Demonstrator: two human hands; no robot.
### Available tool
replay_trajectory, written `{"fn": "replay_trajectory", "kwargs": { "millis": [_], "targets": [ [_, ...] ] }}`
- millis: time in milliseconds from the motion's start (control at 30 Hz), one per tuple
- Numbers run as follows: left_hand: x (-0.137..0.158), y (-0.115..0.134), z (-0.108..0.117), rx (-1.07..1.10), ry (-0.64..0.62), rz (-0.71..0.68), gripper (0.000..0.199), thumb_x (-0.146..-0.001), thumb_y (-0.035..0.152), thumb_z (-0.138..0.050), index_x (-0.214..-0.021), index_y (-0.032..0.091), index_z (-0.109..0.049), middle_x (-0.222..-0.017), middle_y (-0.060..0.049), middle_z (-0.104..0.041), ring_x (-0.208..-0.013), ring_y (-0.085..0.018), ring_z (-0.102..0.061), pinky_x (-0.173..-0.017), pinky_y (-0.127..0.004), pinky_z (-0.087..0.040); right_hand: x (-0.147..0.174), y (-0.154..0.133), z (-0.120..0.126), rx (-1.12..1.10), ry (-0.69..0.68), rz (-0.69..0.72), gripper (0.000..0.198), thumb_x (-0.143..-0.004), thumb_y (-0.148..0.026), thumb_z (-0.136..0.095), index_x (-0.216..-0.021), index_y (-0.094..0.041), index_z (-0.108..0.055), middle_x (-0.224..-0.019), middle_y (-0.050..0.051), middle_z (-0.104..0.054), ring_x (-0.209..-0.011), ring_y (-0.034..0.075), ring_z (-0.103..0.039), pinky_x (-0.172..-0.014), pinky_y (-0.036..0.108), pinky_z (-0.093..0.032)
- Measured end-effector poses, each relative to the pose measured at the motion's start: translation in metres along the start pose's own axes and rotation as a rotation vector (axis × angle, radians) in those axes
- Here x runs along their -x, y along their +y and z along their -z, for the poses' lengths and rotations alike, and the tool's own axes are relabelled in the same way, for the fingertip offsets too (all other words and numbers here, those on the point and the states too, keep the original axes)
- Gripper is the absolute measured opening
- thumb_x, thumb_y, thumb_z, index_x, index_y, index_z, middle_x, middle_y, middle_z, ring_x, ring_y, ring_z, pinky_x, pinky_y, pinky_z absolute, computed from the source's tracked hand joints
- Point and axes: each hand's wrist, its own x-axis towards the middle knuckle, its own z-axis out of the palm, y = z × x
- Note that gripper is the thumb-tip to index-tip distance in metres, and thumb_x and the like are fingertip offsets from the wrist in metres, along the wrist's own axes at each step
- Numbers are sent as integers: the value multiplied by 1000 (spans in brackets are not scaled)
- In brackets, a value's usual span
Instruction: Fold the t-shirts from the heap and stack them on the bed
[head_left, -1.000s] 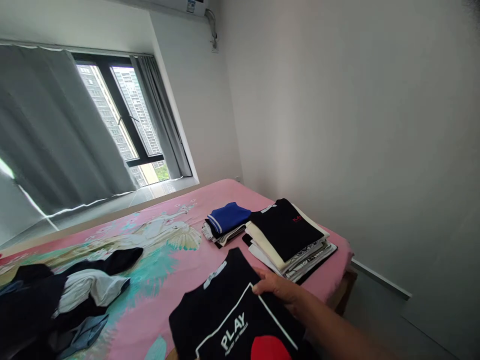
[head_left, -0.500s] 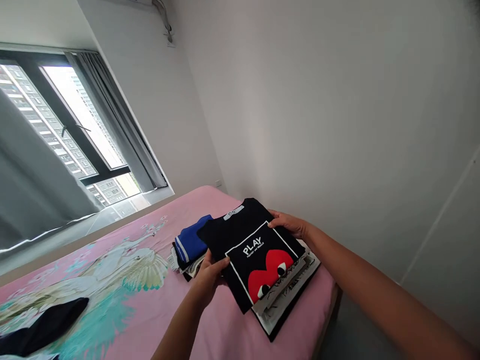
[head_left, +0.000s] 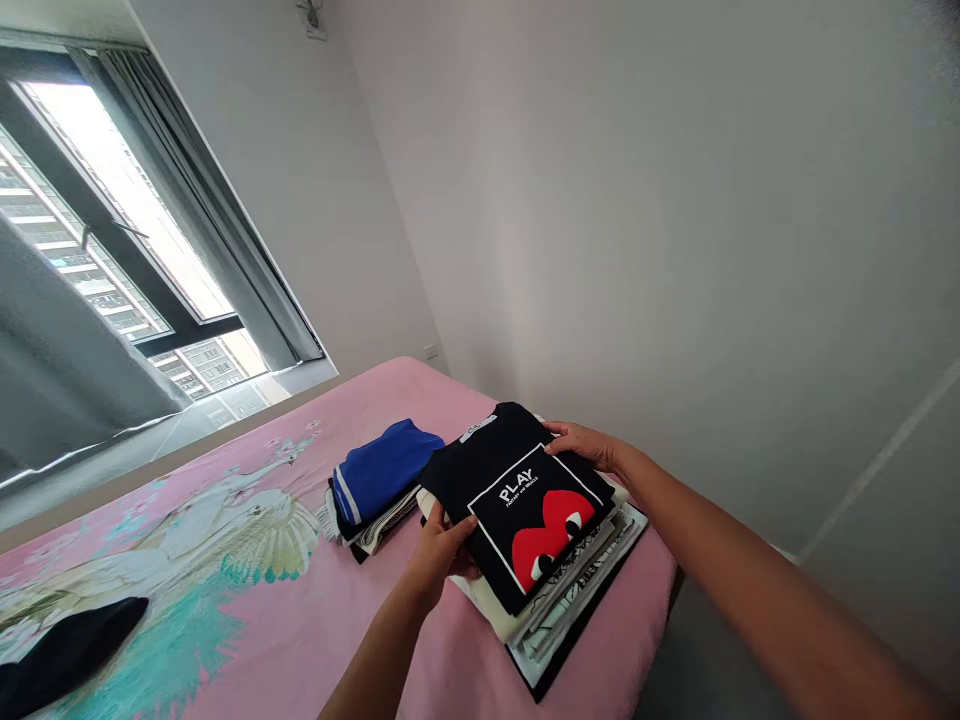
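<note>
A folded black T-shirt [head_left: 491, 465] with "PLAY" lettering and a red heart print lies on a stack of folded clothes [head_left: 517, 632] near the bed's corner. My left hand [head_left: 442, 550] grips its left edge, thumb on top and fingers tucked under. On the far right edge, my right hand [head_left: 585, 445] holds the shirt the same way, its thumb on the fabric. Cream and grey garments show below the shirt. Left of it is a second pile, topped by a blue garment [head_left: 386, 465] with white stripes.
The pink bedsheet [head_left: 375, 630] carries a bird and feather print. A black garment [head_left: 82, 645] lies at the lower left. Beyond the bed are a wall [head_left: 637, 220], a window and a grey curtain [head_left: 67, 340]. The bed's edge drops off at the right.
The black T-shirt has come down onto the stack, with both hands still on it. More of the blue pile now shows to its left. The camera view has shifted slightly.
</note>
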Motion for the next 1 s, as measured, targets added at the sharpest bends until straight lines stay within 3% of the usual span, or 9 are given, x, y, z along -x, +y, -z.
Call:
{"fn": "replay_trajectory", "kwargs": {
  "millis": [200,433,667,767,833,900,933,1000],
  "targets": [
    [12,-3,3,54,15,15,83,-72,45,-66,-139,32,-18,-72,1,-58,-53,-12,-58,-50,-27,-51,-1,7,0,100,130,12,51,-68,-35,-68,-114,-20,-54,-84,4,-69,-69,17,-64,-68,32,-51],
    [1,-7,7,80,59,32,75,-70,51,-65,-134,31,-30,-60,6,-52,-49,-11,-54,-46,-24,-46,-18,1,-11,310,274,39,44,-75,-59,-55,-90,-17,-62,-80,6,-69,-68,17,-62,-64,31,-49],
    [-14,-11,9,151,135,28,69,-63,47,-70,-124,29,-43,-59,8,-50,-46,-7,-48,-42,-17,-36,-30,-1,-18,632,561,156,26,-84,-36,-46,-98,-20,-61,-90,5,-66,-88,19,-58,-83,32,-42],
    [-11,-13,9,51,244,32,69,-66,47,-67,-127,27,-40,-64,5,-53,-48,-9,-49,-46,-21,-38,-22,-4,-28,754,676,137,30,-83,-28,-45,-107,-17,-58,-104,12,-62,-101,26,-54,-89,41,-38],
    [-6,-13,7,-166,462,-74,66,-71,48,-62,-128,22,-41,-76,-1,-58,-60,-15,-55,-57,-28,-45,-17,-10,-45,829,732,185,38,-85,-26,-39,-120,-15,-50,-123,16,-52,-116,29,-45,-97,45,-31],
    [2,-11,-2,-455,616,-331,55,-78,46,-55,-124,17,-47,-98,-9,-61,-88,-22,-59,-79,-38,-47,-15,-17,-68,898,730,281,45,-88,-28,-35,-131,-17,-40,-138,13,-40,-129,26,-31,-106,44,-21],
    [7,-10,-8,-598,612,-479,50,-81,43,-51,-124,16,-49,-111,-13,-59,-105,-25,-54,-92,-41,-42,-16,-18,-80,944,708,328,48,-89,-32,-34,-135,-18,-35,-142,11,-35,-133,25,-23,-109,44,-15],
    [15,-9,-25,-859,457,-694,46,-86,37,-45,-128,18,-47,-134,-12,-48,-128,-27,-37,-108,-46,-26,-21,-15,-99,1063,640,389,55,-90,-43,-31,-141,-19,-26,-149,8,-24,-138,24,-10,-111,46,-5]
  ]
}}
